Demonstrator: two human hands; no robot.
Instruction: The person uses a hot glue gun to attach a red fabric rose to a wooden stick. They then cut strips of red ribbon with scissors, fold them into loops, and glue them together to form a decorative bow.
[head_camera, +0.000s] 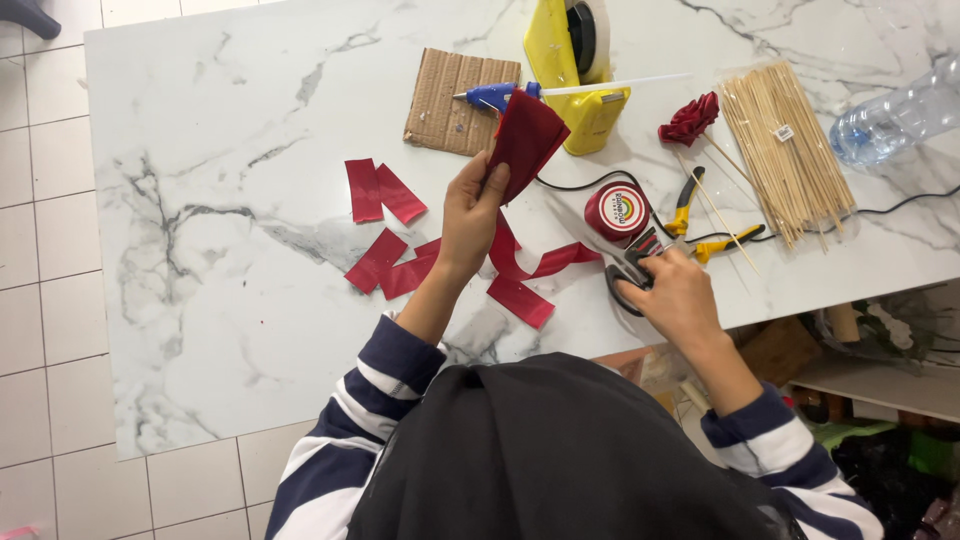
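Observation:
My left hand (472, 205) is raised over the marble table (230, 240) and pinches a folded piece of dark red ribbon (525, 140) between thumb and fingers. My right hand (672, 292) rests near the table's front edge, gripping the handles of grey scissors (622, 262) that lie on the table with blades pointing away. Several cut red ribbon pieces (385, 262) lie beside my left wrist, and a longer red strip (540, 265) trails between the hands toward a red ribbon roll (617, 212).
A yellow tape dispenser (575, 70), a blue glue gun (495, 95) on a cardboard pad (445, 100), a red ribbon rose on a stick (690, 118), a pack of bamboo skewers (785, 150), yellow-handled pliers (690, 205), and a plastic bottle (895, 120) stand farther back. Tiled floor lies left.

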